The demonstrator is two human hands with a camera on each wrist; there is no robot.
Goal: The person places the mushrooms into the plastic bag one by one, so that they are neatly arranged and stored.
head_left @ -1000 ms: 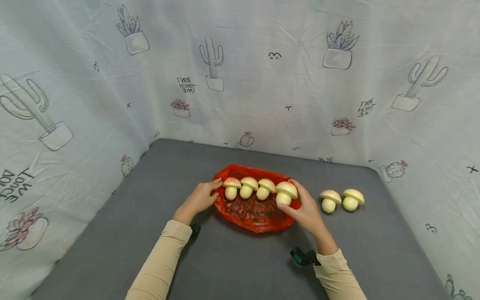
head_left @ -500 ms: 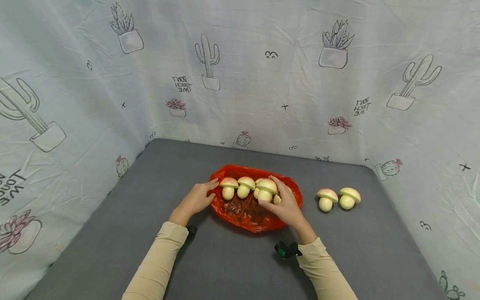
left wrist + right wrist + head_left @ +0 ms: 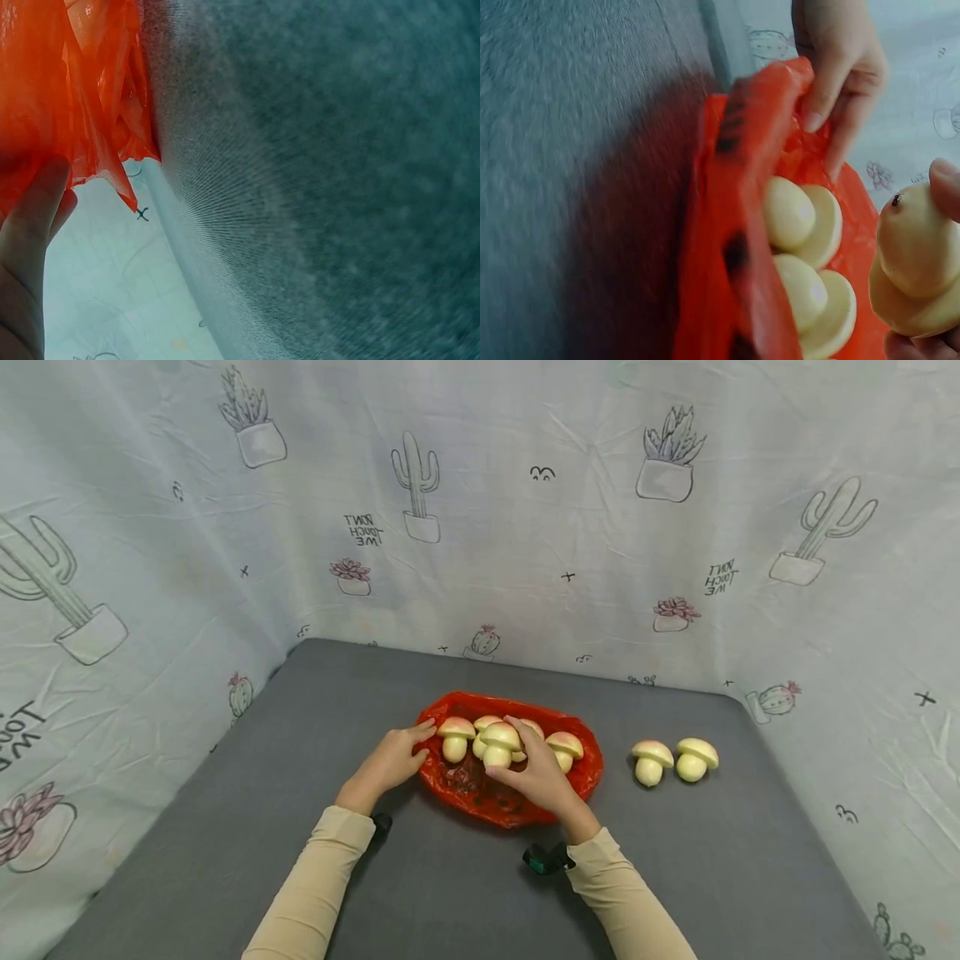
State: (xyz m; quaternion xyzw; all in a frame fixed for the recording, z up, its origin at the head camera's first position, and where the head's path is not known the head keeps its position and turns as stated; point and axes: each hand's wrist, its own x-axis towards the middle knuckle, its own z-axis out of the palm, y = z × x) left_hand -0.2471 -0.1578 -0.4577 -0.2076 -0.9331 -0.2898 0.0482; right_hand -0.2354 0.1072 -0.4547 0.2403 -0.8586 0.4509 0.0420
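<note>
My right hand (image 3: 536, 777) grips a toy mushroom with a pinkish cap (image 3: 499, 743) between thumb and fingers, over the opened red plastic bag (image 3: 588, 768). Seen from the right wrist, this mushroom (image 3: 915, 259) has its pale stem facing the camera. At the bag's left end, my left hand (image 3: 390, 762) pinches the rim, thumb outside and fingers inside. The left wrist view has the thumb (image 3: 37, 217) against the crinkled red plastic (image 3: 45, 90). Several like mushrooms sit in a row inside the bag, among them a leftmost one (image 3: 455, 739) and a rightmost one (image 3: 564, 747).
Two more mushrooms, one nearer (image 3: 651, 762) and one farther right (image 3: 696, 758), lie on the grey table (image 3: 450, 902) to the right of the bag. A pale curtain (image 3: 480, 527) printed with cacti hangs around the table's back and sides.
My right hand has carried the mushroom leftward across the bag, uncovering the rightmost mushroom in the row. The left hand keeps its place on the rim.
</note>
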